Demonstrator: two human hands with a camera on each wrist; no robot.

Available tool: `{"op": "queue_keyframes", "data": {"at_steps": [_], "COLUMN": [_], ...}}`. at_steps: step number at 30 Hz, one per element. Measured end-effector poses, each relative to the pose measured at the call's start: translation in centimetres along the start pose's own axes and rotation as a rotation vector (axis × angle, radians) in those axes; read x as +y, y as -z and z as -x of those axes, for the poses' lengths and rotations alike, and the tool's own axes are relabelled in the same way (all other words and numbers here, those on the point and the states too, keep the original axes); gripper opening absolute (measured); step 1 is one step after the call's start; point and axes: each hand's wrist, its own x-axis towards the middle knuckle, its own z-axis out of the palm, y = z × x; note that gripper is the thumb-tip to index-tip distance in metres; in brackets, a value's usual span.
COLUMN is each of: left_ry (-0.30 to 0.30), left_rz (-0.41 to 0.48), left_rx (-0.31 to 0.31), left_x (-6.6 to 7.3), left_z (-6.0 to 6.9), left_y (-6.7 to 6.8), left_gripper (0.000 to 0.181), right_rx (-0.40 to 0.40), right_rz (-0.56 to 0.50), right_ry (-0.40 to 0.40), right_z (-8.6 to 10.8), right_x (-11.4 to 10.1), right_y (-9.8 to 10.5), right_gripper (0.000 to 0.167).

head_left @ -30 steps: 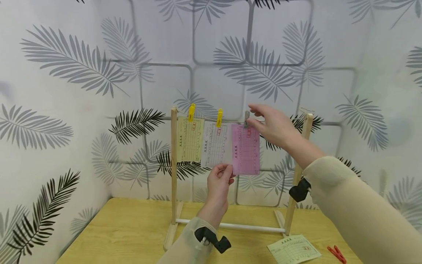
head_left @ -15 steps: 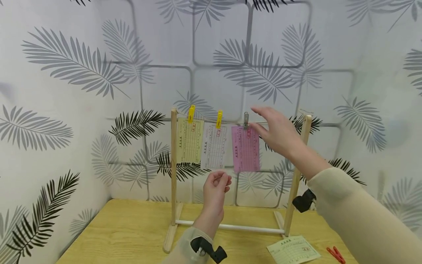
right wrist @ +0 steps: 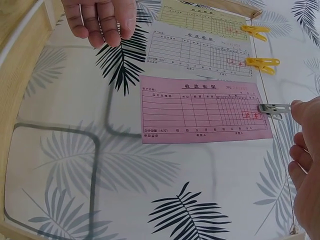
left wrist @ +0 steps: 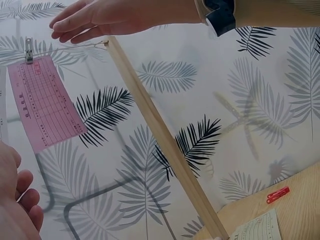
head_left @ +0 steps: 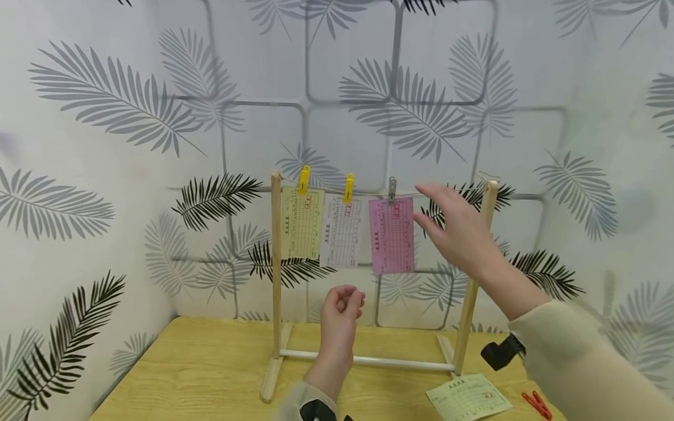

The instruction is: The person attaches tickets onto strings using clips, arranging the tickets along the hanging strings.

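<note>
A pink receipt slip (head_left: pixel 392 237) hangs from the string by a grey metal clip (head_left: pixel 392 190). Just right of it is my right hand (head_left: pixel 463 231), thumb and fingers spread apart, holding nothing. My left hand (head_left: pixel 338 321) is below the slips, its fingers loosely curled around nothing. Left of the pink slip, a white slip (head_left: pixel 340 234) hangs from a yellow clip (head_left: pixel 348 188), and a yellow slip (head_left: pixel 302 225) from another yellow clip (head_left: pixel 303 179). In the right wrist view, the pink slip (right wrist: pixel 205 110) shows its printed table and red stamp.
The string is tied between two wooden posts, left (head_left: pixel 276 263) and right (head_left: pixel 476 275), joined low down by a white bar (head_left: pixel 400 363). On the wooden table (head_left: pixel 200 368), another pale slip (head_left: pixel 468 399) lies near the right post, with a red clip (head_left: pixel 537 404) beside it.
My left hand has let go of the pink slip's lower corner and moved down. My right hand has come off the grey clip and moved right, leaving the slip hanging.
</note>
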Motion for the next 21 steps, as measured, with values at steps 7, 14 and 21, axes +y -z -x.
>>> {"op": "queue_keyframes", "data": {"at_steps": [7,14,21], "left_ry": [0.002,-0.011,-0.03], "left_rz": [-0.046,-0.049,-0.071], "left_rx": [0.002,-0.019,-0.055], "left_x": [-0.7,-1.4,-2.0], "left_z": [0.8,1.6,2.2], "left_y": [0.2,0.2,0.0], "left_gripper": [0.02,0.022,0.025], "right_rx": [0.025,0.014,0.006], "right_rz": [-0.034,-0.046,-0.034], "right_ry": [-0.018,-0.078,-0.094], "right_z": [2.7,6.0,9.1], "right_x": [0.2,0.9,1.4], "right_y": [0.0,-0.6,-1.5], "right_gripper": [0.056,0.056,0.057]}}
